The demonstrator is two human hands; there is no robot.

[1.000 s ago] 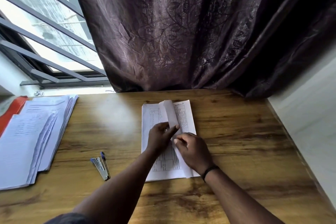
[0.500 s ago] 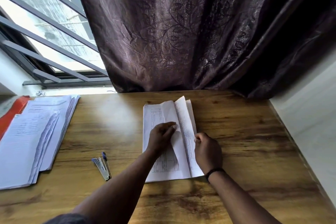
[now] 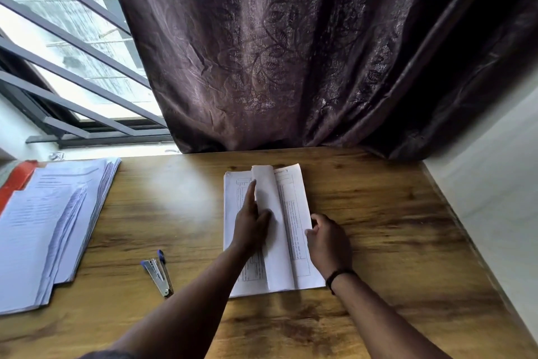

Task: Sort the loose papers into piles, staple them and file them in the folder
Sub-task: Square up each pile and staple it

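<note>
Papers (image 3: 294,207): a small pile at the middle of the surface (image 3: 393,227), top sheets curled over to the left.
Left hand (image 3: 251,226): flat on the pile, index finger straight, pressing the page under the curl.
Right hand (image 3: 327,240): fingers curled, pinching the pile's right edge.
Stapler (image 3: 158,272): near left, apart from the pile.
Big stack (image 3: 49,224): far left, over a red folder (image 3: 17,181).

Open wood across counter (image 3: 378,227) right of central paper stack (image 3: 294,213), bounded by wall (image 3: 495,184) at right edge. Bare strip between central paper stack and left paper piles (image 3: 52,227), partly blocked near front by stapler (image 3: 158,272). Curtain (image 3: 291,53) closing off far edge.
</note>
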